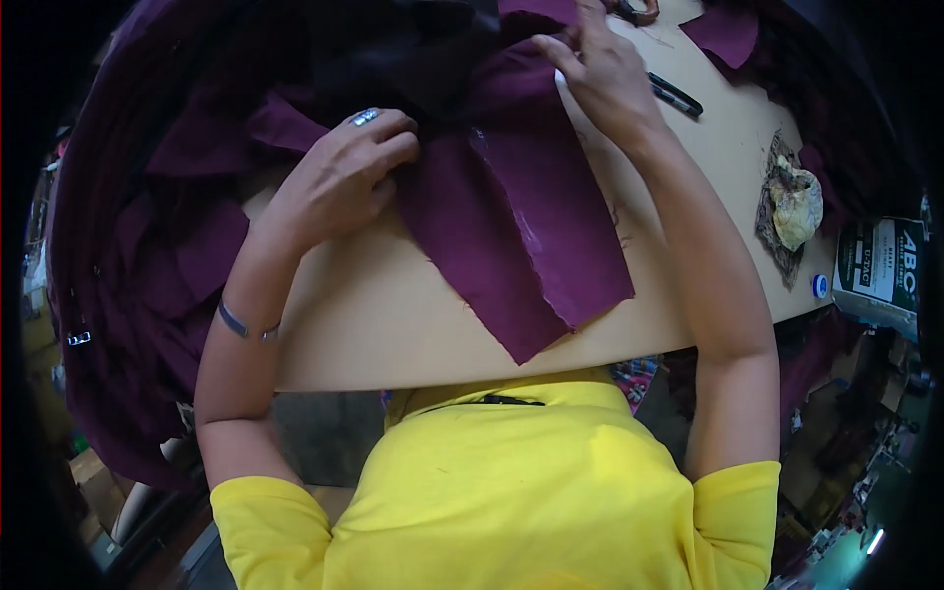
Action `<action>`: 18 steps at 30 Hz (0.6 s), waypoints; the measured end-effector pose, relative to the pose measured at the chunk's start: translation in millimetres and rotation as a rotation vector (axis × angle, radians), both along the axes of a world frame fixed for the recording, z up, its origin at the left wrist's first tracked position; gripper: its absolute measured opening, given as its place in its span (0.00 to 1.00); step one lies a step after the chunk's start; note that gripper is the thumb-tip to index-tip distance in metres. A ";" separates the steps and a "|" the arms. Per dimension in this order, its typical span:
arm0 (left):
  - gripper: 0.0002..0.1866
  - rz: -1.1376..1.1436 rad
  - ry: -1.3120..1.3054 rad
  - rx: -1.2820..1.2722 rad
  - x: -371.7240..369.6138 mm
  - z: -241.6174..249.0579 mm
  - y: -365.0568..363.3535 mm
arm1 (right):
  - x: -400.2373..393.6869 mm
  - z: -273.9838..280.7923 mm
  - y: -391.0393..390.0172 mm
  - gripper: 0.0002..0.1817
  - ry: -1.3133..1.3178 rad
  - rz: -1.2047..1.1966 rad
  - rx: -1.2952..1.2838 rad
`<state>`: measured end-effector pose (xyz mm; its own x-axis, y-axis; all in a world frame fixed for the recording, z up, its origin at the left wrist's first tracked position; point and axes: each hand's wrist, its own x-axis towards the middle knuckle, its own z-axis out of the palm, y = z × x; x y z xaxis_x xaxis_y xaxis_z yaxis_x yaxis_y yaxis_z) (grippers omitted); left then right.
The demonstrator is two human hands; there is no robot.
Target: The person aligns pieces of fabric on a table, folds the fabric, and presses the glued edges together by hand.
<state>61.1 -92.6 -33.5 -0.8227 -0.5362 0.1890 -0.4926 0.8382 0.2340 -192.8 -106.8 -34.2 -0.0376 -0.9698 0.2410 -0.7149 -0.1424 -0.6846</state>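
Observation:
A maroon-purple cloth panel (521, 216) with frayed edges lies on the table, a whitish line running down its middle. My left hand (359, 172), wearing a ring and a bracelet, rests at the panel's upper left with curled fingers closed on the cloth; its fingertips are partly hidden. Over the panel's upper right corner is my right hand (610, 79), thumb and forefinger apart. A small white piece (560, 77) sticks out under that palm and appears held by the folded fingers. Black cloth (398, 59) covers the panel's top.
More maroon cloth (187, 226) is heaped along the left. On the tan table (364, 324) are a black marker-like object (676, 94), scissor handles (637, 10), a crumpled pale wad (795, 202) and a blue cap (820, 286). A box (878, 270) stands at the right edge.

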 end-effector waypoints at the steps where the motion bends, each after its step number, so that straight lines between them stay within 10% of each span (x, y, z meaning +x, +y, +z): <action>1: 0.15 -0.025 0.002 -0.064 0.2 -1.4 3.0 | -3.1 5.5 11.2 0.41 0.014 -0.046 0.076; 5: 0.14 -0.111 0.001 -0.303 2.0 -11.6 13.2 | -1.5 -26.9 33.6 0.48 0.426 -0.022 -0.133; 9: 0.10 -0.165 0.068 -0.370 -1.1 -15.9 22.0 | 6.5 -16.4 32.6 0.46 -0.124 -0.048 0.166; 18: 0.14 -0.133 0.101 0.005 -8.2 -15.7 22.0 | 14.0 -37.8 18.3 0.44 0.098 0.044 -0.103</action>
<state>52.9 -70.6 -49.2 -0.8632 -0.4252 0.2722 -0.3514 0.8931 0.2808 -178.8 -88.5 -72.0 0.0331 -0.9401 0.3393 -0.7692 -0.2407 -0.5919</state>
